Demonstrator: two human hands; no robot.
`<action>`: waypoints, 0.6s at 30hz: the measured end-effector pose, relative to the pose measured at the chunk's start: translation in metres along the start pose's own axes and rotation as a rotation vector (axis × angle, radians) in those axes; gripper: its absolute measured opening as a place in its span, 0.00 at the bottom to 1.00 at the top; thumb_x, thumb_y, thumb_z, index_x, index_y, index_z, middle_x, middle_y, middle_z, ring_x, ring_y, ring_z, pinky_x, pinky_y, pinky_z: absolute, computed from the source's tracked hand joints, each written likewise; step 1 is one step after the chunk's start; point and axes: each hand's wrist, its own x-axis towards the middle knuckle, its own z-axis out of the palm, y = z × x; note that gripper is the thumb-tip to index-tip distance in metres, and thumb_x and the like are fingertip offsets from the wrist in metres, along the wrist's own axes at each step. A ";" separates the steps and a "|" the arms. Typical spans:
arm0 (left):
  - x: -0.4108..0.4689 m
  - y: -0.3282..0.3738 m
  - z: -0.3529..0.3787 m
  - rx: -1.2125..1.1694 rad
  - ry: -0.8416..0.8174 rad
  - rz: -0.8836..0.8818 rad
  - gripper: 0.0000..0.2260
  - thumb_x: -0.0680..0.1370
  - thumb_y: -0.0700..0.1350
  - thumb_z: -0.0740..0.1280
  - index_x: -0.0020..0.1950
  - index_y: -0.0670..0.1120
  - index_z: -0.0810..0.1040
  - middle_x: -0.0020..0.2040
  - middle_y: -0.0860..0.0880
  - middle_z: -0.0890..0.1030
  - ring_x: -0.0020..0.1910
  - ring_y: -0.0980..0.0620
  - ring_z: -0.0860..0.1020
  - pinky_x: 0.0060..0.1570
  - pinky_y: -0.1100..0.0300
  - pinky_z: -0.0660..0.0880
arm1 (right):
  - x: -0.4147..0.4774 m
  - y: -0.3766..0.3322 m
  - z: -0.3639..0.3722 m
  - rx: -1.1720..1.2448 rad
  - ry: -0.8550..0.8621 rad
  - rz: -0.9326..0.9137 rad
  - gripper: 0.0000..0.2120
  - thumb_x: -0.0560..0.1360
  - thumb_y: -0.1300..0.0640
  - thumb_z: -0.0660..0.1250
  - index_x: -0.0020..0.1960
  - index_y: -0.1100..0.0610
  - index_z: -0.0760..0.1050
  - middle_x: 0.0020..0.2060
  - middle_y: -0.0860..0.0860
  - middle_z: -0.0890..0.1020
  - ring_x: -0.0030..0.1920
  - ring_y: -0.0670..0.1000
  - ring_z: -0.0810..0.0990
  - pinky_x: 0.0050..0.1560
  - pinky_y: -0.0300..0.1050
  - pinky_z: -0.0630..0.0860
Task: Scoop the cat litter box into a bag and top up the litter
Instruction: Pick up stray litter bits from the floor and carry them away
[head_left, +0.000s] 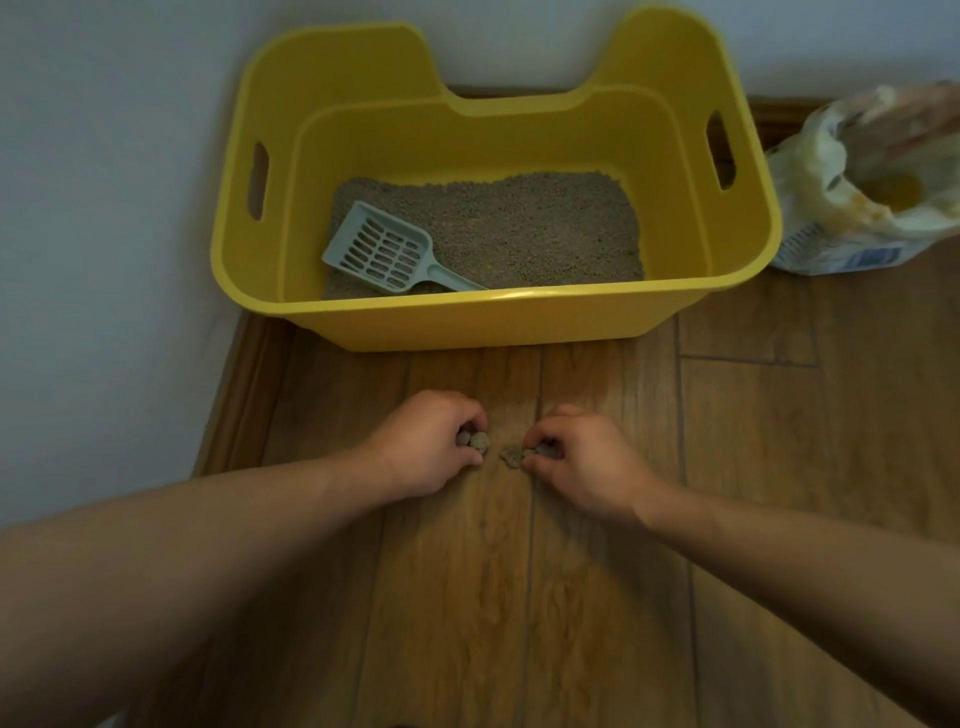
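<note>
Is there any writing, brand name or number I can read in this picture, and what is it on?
On the crumpled white plastic bag, a blue-and-white printed panel low on its side: lettering there, too blurred to read.
On the yellow plastic litter box: no writing visible.
On the grey slotted plastic scoop: no writing visible.

wood-plank floor (753, 441), pale wall (104, 208) on the left and behind, wooden skirting board (234, 395) along its foot
</note>
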 end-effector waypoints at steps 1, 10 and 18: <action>-0.001 0.000 0.001 -0.012 -0.001 -0.014 0.12 0.72 0.50 0.75 0.55 0.53 0.80 0.51 0.56 0.79 0.48 0.57 0.76 0.49 0.59 0.76 | -0.001 0.000 -0.001 0.005 0.009 0.000 0.09 0.76 0.50 0.70 0.55 0.50 0.81 0.50 0.46 0.76 0.49 0.45 0.75 0.51 0.40 0.73; -0.004 0.000 0.006 -0.083 0.008 -0.111 0.13 0.72 0.50 0.75 0.55 0.53 0.80 0.47 0.58 0.76 0.47 0.58 0.75 0.46 0.63 0.73 | 0.003 -0.010 0.010 0.048 0.078 0.031 0.10 0.77 0.49 0.69 0.56 0.51 0.80 0.48 0.47 0.76 0.49 0.48 0.77 0.50 0.41 0.73; -0.004 -0.002 0.007 -0.113 0.023 -0.136 0.14 0.72 0.50 0.75 0.56 0.52 0.80 0.46 0.58 0.75 0.45 0.58 0.74 0.45 0.63 0.71 | 0.004 -0.019 0.014 0.017 0.038 0.063 0.24 0.74 0.46 0.73 0.67 0.54 0.76 0.56 0.49 0.75 0.56 0.50 0.77 0.60 0.45 0.75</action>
